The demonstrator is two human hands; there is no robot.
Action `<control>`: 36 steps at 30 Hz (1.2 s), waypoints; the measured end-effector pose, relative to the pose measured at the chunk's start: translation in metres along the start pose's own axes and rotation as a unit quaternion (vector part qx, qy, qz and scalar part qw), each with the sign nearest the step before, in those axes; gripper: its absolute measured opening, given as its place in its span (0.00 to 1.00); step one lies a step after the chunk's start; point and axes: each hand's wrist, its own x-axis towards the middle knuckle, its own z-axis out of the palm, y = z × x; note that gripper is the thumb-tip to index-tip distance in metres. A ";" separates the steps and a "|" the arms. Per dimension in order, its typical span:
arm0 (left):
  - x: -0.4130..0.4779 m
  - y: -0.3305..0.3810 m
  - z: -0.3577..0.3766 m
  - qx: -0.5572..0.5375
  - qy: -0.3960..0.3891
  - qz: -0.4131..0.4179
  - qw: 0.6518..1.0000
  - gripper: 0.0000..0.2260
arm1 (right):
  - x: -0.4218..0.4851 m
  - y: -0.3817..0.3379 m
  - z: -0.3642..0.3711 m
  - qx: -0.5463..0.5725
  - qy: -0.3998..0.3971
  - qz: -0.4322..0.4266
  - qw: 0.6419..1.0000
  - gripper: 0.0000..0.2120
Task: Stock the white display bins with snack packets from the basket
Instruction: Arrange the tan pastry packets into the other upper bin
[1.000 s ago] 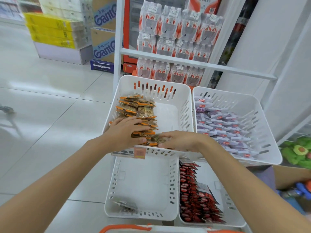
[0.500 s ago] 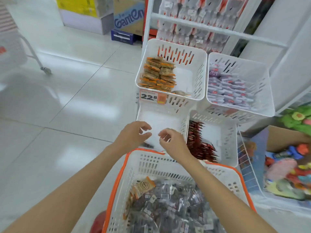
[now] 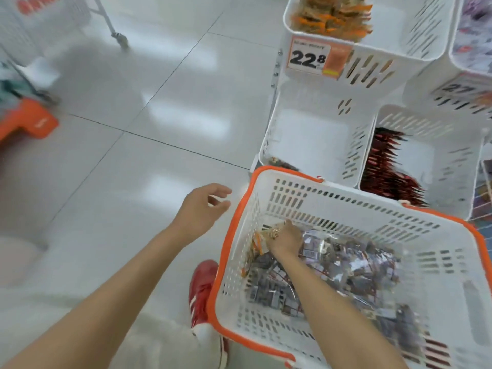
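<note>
Snack packets (image 3: pixel 346 265) lie in the orange-rimmed white plastic basket (image 3: pixel 231 235), where the right hand (image 3: pixel 285 239) now closes on one, having left the bins, the left hand (image 3: pixel 202 209) loosely open and empty beside the basket.

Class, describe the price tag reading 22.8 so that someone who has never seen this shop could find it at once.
Start at the orange-rimmed basket on the floor and look up the stack of white display bins behind it. On the front wall of the upper left bin, the one holding orange packets, hangs the price tag. It alone is sharp: bold black 22.8 on white beside an orange panel.
</note>
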 end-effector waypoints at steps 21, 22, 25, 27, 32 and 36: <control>0.003 0.026 0.022 -0.097 -0.009 -0.032 0.995 0.08 | -0.058 -0.026 0.004 0.206 -0.238 -0.051 0.948 0.16; 0.004 0.025 0.020 -0.120 -0.004 -0.046 0.992 0.07 | -0.055 -0.021 0.006 0.213 -0.226 -0.053 0.949 0.17; 0.005 0.026 0.015 -0.181 0.009 -0.081 0.980 0.06 | -0.040 -0.001 0.006 0.192 -0.248 -0.046 0.948 0.25; 0.004 0.027 0.017 -0.210 0.010 -0.098 0.973 0.07 | -0.041 0.001 0.009 0.188 -0.265 -0.031 0.945 0.20; -0.001 0.038 0.017 -0.240 0.005 -0.108 0.965 0.05 | -0.054 -0.015 0.026 0.217 -0.196 -0.041 0.955 0.10; -0.004 0.039 0.014 -0.232 0.017 -0.102 0.967 0.05 | -0.041 -0.001 -0.009 0.382 -0.169 0.057 0.907 0.19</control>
